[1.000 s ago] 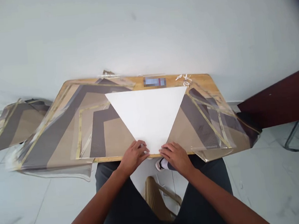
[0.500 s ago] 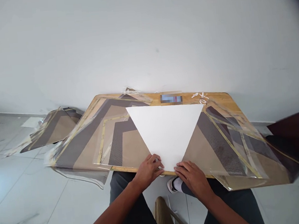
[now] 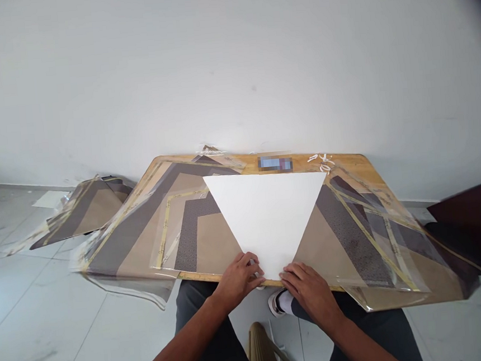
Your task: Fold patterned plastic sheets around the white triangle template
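A white sheet (image 3: pixel 269 217), wide at the back and narrow at the front, lies over the middle of the table. My left hand (image 3: pixel 240 280) has its fingers curled over the sheet's near left corner. At the near right corner, my right hand (image 3: pixel 309 287) holds the edge with bent fingers. Both thumbs are mostly hidden. Beneath the sheet, clear-wrapped brown and tan panels spread out, one on the left (image 3: pixel 211 233) and one on the right (image 3: pixel 346 238).
The wooden table (image 3: pixel 352 165) stands against a white wall. A blurred-out blue item (image 3: pixel 275 163) and white scraps (image 3: pixel 322 161) lie along its back. More wrapped panels (image 3: pixel 87 208) rest at the far left. A dark red board (image 3: pixel 475 221) stands at right.
The view has shifted slightly. Both hands stay at the narrow end of the white sheet, with no clear movement of their own.
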Tool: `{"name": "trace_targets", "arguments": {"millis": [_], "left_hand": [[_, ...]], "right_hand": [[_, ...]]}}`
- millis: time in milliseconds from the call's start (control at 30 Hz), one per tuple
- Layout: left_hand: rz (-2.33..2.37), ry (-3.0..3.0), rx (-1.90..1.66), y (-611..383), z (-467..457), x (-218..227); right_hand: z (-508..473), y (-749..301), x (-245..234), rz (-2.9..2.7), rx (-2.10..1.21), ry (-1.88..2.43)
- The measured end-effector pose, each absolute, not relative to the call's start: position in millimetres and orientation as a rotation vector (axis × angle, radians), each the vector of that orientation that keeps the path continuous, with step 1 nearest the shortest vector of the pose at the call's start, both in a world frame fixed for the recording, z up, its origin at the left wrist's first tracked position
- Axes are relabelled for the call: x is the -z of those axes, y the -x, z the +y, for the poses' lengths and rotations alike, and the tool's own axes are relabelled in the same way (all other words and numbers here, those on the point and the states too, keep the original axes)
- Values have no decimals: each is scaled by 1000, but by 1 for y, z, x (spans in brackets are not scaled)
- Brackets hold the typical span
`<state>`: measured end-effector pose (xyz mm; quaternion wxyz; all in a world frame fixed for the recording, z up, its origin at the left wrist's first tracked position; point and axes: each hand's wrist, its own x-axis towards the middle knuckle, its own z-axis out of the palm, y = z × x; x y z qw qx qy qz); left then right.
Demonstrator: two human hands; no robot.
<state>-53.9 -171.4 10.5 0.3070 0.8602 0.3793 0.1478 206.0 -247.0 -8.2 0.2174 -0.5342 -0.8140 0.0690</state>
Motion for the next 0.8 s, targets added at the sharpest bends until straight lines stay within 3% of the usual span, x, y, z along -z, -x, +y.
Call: {"name": "trace_targets", "arguments": {"millis": [267,633,800], "left_hand": [[1053,-2283,-364,47,-166,-13],[1092,-2268,-319,41,-171,-13],[1079,-2283,-328,41,-171,-9]], "right_hand": [[-237,-203,-3,-2339,-293,1644],[-192,-178,-61,-2556,-451,1988],[-169,-169,-62,-2649,-673,2056]]}}
